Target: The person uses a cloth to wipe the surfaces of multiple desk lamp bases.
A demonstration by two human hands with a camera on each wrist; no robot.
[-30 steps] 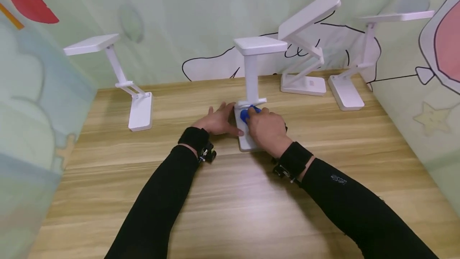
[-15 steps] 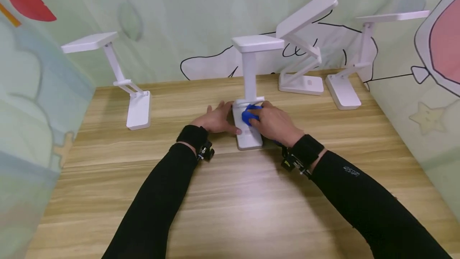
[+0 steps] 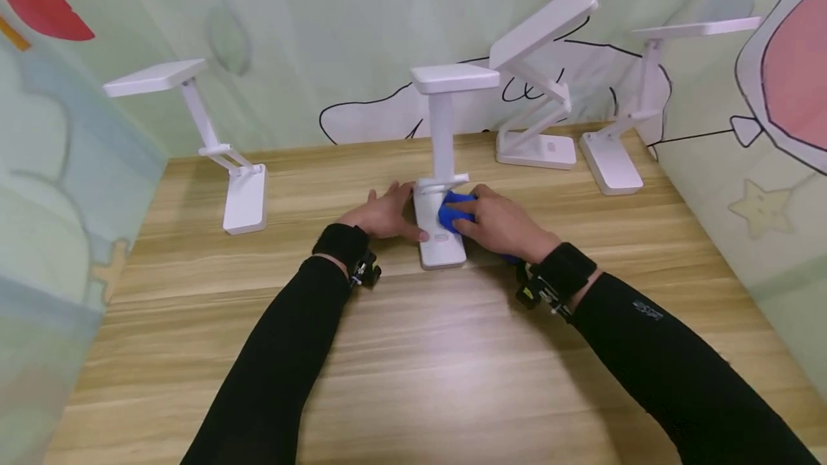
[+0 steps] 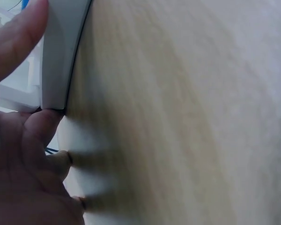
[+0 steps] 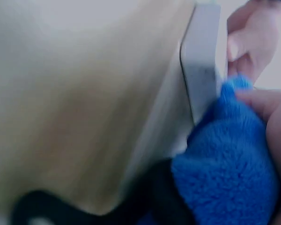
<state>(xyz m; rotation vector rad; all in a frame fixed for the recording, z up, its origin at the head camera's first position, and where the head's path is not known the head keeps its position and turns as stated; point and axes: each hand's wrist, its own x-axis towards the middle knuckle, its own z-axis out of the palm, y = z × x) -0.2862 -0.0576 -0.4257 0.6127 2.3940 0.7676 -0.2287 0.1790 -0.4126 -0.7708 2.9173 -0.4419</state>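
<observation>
A white desk lamp (image 3: pixel 443 136) stands upright in the middle of the head view, its flat head raised on a jointed arm. My left hand (image 3: pixel 386 217) steadies the left side of its base (image 3: pixel 442 255). In the left wrist view the thumb (image 4: pixel 19 40) lies over the base, and a fingertip touches its rear corner. With bent fingers my right hand (image 3: pixel 507 224) holds a fluffy blue cloth (image 3: pixel 450 215) against the right part of the base's top. The cloth (image 5: pixel 227 173) hangs over the base's side edge in the right wrist view. My palm hides part of it.
Another white desk lamp (image 3: pixel 245 199) stands at the left. Two more, a tilted lamp (image 3: pixel 539 149) and a flat-headed lamp (image 3: pixel 612 163), stand at the back right. A patterned wall covering (image 3: pixel 284 20) rises behind the wooden table (image 3: pixel 388 364).
My right hand has slid the cloth rightward across the lamp base, uncovering more of its top and a small button. My left hand has stayed at the base. The head view has shifted slightly.
</observation>
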